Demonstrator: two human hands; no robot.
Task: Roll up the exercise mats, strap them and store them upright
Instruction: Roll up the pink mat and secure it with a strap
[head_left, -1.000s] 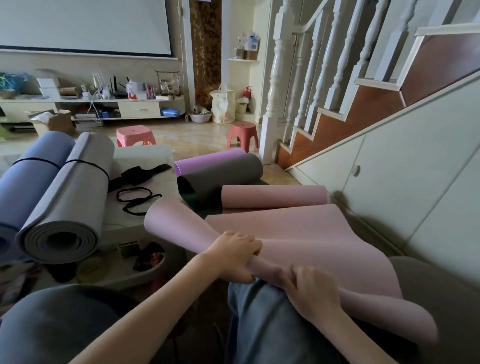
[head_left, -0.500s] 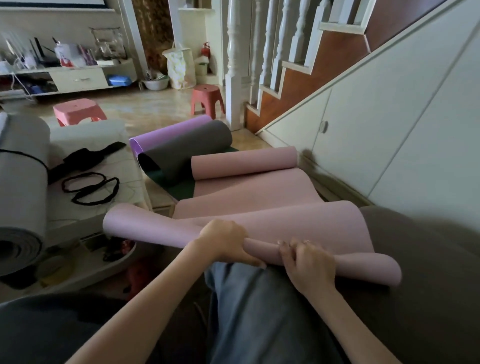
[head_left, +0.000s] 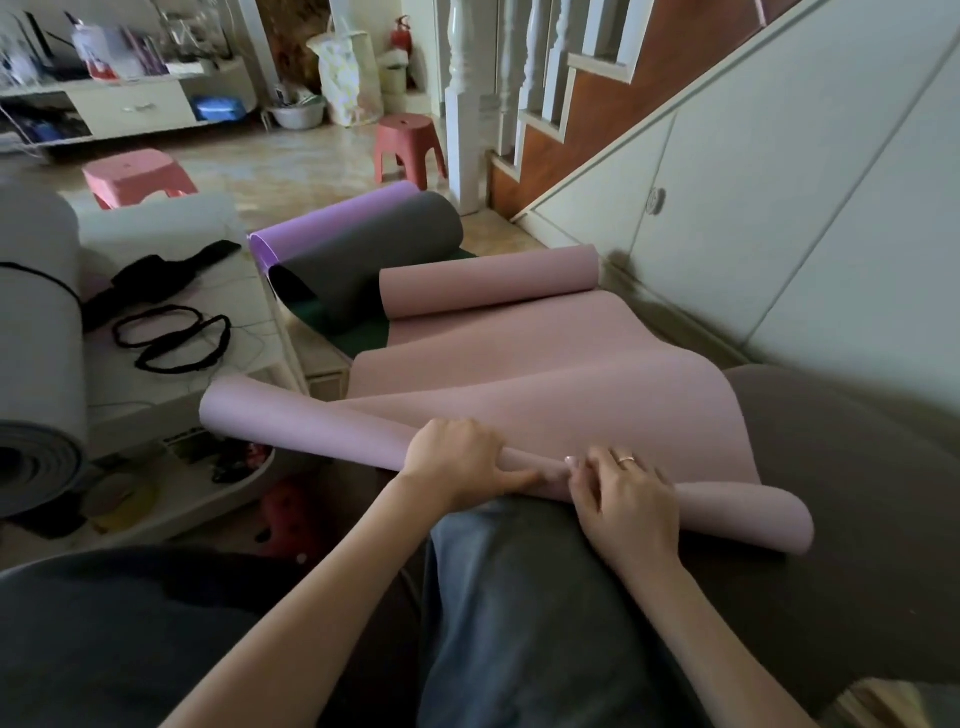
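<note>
Room: living room with a tiled floor, a white staircase and panelled under-stair cupboards on the right, two red stools (head_left: 410, 140) further back.
Left hand: left hand (head_left: 457, 462) has its fingers curled over the top of the rolled near edge, thumb underneath, gripping the roll.
Right hand: right hand (head_left: 623, 499), with a ring on one finger, lies just beside the left, its fingers bent over the same roll and pressing it; it grips the mat too.
Task's thing: pink mat (head_left: 545, 395) lies across the person's lap and runs away toward the stairs; only its near edge is rolled, thin and uneven, and the far end curls back on itself.
Handling: looks light, soft and floppy, thin enough to buckle; my guess is that the roll will skew into a cone unless held near both ends, not only in the middle.
Progress: the rolling seems barely begun; strapping and upright storage remain.
Nearby: purple and grey mat (head_left: 358, 254) lies loosely rolled beyond; black straps (head_left: 171, 338) lie on the low table (head_left: 156, 395); a rolled grey mat (head_left: 36, 364), already strapped, lies at the left.
</note>
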